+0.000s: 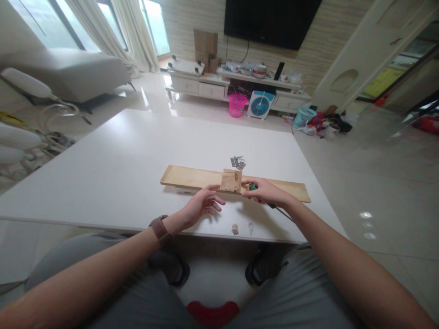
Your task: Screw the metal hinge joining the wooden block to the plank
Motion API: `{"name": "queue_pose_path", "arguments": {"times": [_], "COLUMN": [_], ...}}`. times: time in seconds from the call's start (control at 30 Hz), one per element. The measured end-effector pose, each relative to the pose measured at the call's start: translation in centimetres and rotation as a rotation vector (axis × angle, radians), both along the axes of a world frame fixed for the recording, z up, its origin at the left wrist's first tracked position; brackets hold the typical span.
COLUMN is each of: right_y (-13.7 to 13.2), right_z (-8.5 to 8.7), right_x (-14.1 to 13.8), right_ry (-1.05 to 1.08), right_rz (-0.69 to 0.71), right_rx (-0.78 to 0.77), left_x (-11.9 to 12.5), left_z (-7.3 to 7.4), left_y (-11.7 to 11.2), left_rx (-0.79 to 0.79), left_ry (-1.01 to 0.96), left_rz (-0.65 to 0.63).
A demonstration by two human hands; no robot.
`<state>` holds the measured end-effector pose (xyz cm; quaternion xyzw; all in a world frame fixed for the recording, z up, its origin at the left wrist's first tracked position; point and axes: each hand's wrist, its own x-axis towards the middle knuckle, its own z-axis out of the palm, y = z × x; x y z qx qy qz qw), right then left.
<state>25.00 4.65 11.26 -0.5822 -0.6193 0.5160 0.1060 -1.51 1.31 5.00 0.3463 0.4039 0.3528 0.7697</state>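
Note:
A long wooden board (pixel 192 177) lies across the white table (pixel 137 155). A small wooden block (pixel 230 180) stands on the board near its middle. My left hand (pixel 202 204) is beside the block with fingers spread, its fingertips touching the block's left side. My right hand (pixel 264 191) is closed around a green-handled tool (pixel 253 187) whose tip points at the block's right side. A small pile of metal hinges and screws (pixel 238 162) rests just behind the board. My left wrist wears a brown watch (pixel 159 227).
Two small stickers (pixel 235 229) sit at the table's near edge. Beyond the table are a TV stand (pixel 236 82), a pink basket (pixel 237 105), a fan (pixel 261 104), a teal basket (pixel 303 117) and a grey sofa (pixel 68 73).

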Motion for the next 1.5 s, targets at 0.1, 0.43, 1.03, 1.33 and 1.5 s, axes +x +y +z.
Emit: {"name": "queue_pose_path", "arguments": {"times": [0.1, 0.43, 1.03, 1.33, 1.5], "right_y": [0.1, -0.1, 0.1, 0.3, 0.2], "right_z": [-0.2, 0.9, 1.2, 1.0, 1.1], "right_x": [-0.2, 0.1, 1.1, 1.2, 1.2], "right_ry": [0.104, 0.148, 0.052, 0.034, 0.04], "right_rz": [-0.009, -0.056, -0.066, -0.062, -0.065], "right_rx": [-0.045, -0.042, 0.08, 0.088, 0.085], "left_x": [0.2, 0.5, 0.5, 0.5, 0.4], "left_z": [-0.5, -0.3, -1.9, -2.1, -2.4], "left_y": [0.0, -0.3, -0.5, -0.9, -0.6], "left_rx": [0.008, -0.178, -0.262, -0.131, -0.139], "left_ry": [0.034, -0.022, -0.01, 0.046, 0.032], "left_rz": [0.047, 0.099, 0.025, -0.091, -0.055]}}
